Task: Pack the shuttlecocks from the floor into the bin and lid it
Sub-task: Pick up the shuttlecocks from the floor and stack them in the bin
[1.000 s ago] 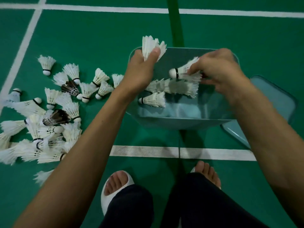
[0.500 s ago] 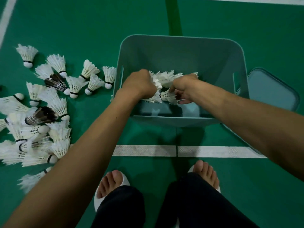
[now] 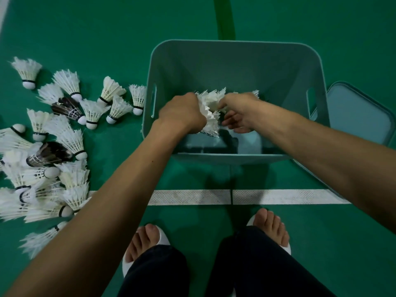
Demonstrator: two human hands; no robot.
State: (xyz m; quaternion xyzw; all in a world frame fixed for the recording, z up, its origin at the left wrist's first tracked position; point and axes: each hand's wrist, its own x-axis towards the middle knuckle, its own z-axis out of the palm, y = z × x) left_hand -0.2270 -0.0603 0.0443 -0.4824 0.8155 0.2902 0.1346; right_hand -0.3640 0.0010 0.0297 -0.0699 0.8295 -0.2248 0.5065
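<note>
- Loose shuttlecocks (image 3: 70,138) lie heaped on the floor (image 3: 85,39), left of the bin (image 3: 235,67).
- My left hand (image 3: 182,114), inside the bin, clamps a white bunch (image 3: 211,103).
- My right hand (image 3: 240,112) touches that bunch; grip undetermined.
- Lid (image 3: 360,116) lies on the floor against the bin's right side.

A white textured court line (image 3: 192,197) runs crosswise, split by a thin seam. A brighter green painted stripe (image 3: 224,18) runs away at the top. Two white open-toed slide sandals (image 3: 126,267) show bare toes, under dark trouser legs (image 3: 257,269).
</note>
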